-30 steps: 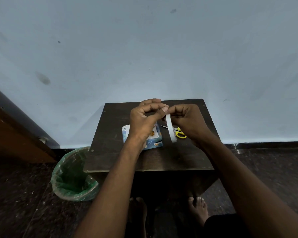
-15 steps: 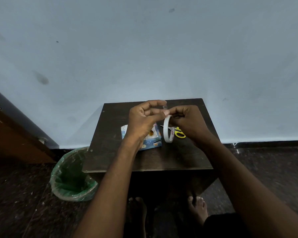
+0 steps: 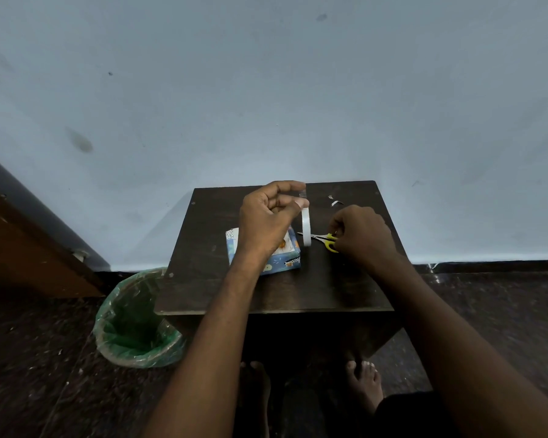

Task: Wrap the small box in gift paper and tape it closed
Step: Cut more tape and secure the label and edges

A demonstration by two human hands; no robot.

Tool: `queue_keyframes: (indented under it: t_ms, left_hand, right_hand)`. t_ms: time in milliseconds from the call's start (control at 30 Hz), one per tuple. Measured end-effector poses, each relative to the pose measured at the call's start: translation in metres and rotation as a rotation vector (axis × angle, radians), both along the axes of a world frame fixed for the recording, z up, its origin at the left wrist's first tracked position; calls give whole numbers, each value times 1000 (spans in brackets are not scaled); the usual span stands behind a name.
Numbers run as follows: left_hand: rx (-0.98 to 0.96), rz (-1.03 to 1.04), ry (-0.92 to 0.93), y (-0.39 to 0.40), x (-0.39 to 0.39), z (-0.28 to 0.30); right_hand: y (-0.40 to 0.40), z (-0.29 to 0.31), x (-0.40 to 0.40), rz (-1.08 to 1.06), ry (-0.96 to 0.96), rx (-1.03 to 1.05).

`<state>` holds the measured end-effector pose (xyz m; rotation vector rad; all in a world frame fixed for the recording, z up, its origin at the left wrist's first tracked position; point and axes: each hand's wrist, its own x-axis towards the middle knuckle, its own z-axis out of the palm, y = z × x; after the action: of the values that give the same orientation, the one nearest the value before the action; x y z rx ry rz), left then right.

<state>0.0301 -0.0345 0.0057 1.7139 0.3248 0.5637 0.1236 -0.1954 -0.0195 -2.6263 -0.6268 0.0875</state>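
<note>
Beside table (image 3: 203, 279): bin (image 3: 133, 320); atop, scissors (image 3: 325, 239)

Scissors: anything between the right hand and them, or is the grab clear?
Nothing visible blocks it. The right hand is already down on the yellow handles of the scissors on the table. The tape roll, hanging from the left hand, sits just beyond the blade tips, beside the wrapped box.
</note>
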Motion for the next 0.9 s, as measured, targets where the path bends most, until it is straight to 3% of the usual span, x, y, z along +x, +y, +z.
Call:
queue_keyframes:
  t_ms: [367,667,900]
  left_hand:
    - [75,3,52,4,-1,-1]
    - [148,15,42,6,1,-5]
    - [148,36,40,6,2,-7]
  right_hand:
    - [-1,1,0,46,-179,-134]
    - [-13,22,12,55,133,387]
    - [-19,24,14,142,173,411]
